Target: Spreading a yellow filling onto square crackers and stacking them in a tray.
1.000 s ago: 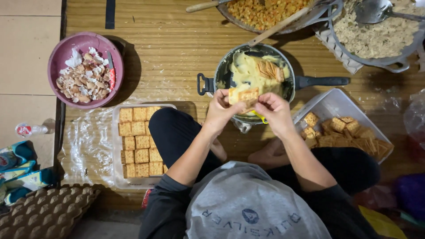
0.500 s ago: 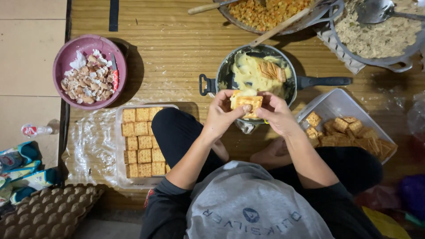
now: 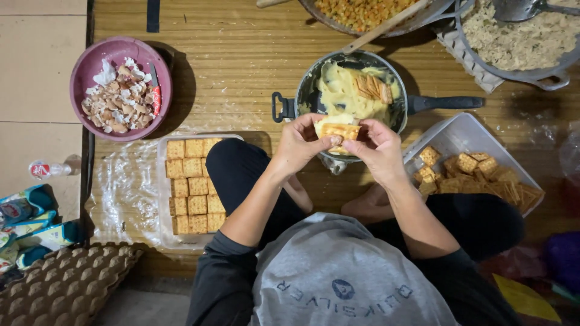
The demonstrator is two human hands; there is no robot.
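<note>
Holding: square golden cracker point(image 3: 338, 131) topped with pale yellow filling, pinched from both sides above the near rim of the pan.
Left hand point(image 3: 300, 145): closed on the cracker's left edge, fingertips curled over the filling, thumb beneath.
Right hand point(image 3: 376, 147): closed on the right edge, fingers bent around the corner, thumb on top.
Position: cracker raised between the two hands, over the person's lap and just in front of the dark round pan with black handle point(image 3: 356, 90), itself half full of pale yellow paste and a few crackers.
Crushing risk: judged likely if either hand squeezes harder, brittle sheet held only at its edges.
Spill risk: soft filling probably pressed out at the sides and dropped on the black trousers or the wooden slatted floor point(image 3: 229, 60), since no container lies directly beneath the near edge.
Slipping risk: greasy fingertips, cracker possibly tilting and sliding back into the pan.
Left side: clear rectangular tray of squared filled crackers in rows point(image 3: 190, 187), close beside the left knee, liable to be nudged by the leg.
Right side: clear plastic tub of loose plain crackers point(image 3: 477, 169), near the right forearm, within reach of an elbow knock.
Farther off: purple round bowl of broken eggshells point(image 3: 121, 87), well apart.
</note>
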